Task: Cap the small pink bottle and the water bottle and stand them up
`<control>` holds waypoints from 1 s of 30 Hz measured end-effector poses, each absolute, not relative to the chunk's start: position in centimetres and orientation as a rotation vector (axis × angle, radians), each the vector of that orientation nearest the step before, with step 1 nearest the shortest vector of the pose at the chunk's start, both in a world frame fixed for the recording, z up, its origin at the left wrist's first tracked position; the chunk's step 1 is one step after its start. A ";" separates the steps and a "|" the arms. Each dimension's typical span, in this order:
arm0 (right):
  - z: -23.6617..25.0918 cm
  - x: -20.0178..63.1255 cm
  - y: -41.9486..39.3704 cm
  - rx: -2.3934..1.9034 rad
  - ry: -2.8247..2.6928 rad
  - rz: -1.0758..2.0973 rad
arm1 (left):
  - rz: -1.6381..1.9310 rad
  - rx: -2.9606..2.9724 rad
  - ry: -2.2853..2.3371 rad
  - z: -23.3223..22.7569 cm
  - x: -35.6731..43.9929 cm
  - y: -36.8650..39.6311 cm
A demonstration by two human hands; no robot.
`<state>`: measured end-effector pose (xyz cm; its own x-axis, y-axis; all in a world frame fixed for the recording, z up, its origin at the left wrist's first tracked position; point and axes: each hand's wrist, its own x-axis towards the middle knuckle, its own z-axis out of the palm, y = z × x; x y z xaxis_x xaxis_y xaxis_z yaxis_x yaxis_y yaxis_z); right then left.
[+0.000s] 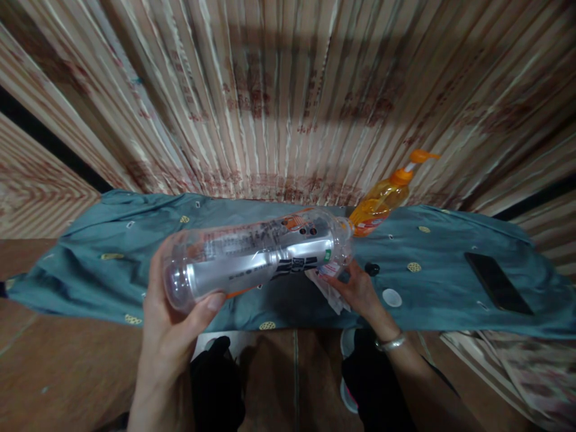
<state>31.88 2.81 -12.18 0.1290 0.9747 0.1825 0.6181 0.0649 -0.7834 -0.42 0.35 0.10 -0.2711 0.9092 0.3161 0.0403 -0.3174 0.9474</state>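
My left hand (168, 327) grips the base of an empty clear plastic bottle (256, 255), held sideways above the teal cloth (90, 264); the bottle has a silver label with black print. My right hand (357, 288) is at the bottle's neck end and pinches a crumpled white wipe or tissue (326, 288) against it. A silver bracelet circles that wrist. Just right of my right hand lie a small black cap (372, 269) and a white round cap (391, 297) on the cloth.
An orange pump bottle of liquid (382, 201) stands at the back of the cloth near a curtain-like striped wall. A dark phone (497, 282) lies flat at the right. Brown floor and my dark-clothed legs are below.
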 end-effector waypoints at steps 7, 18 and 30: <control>-12.4 31.8 3.0 -1.621 -1.585 0.538 | 1.665 1.311 1.232 0.0 -0.7 0.1; -12.5 31.9 3.0 -1.612 -1.589 0.541 | 1.667 1.303 1.231 -0.1 -0.7 0.3; -12.6 32.0 3.0 -1.638 -1.594 0.532 | 1.682 1.325 1.217 -0.1 -0.5 0.3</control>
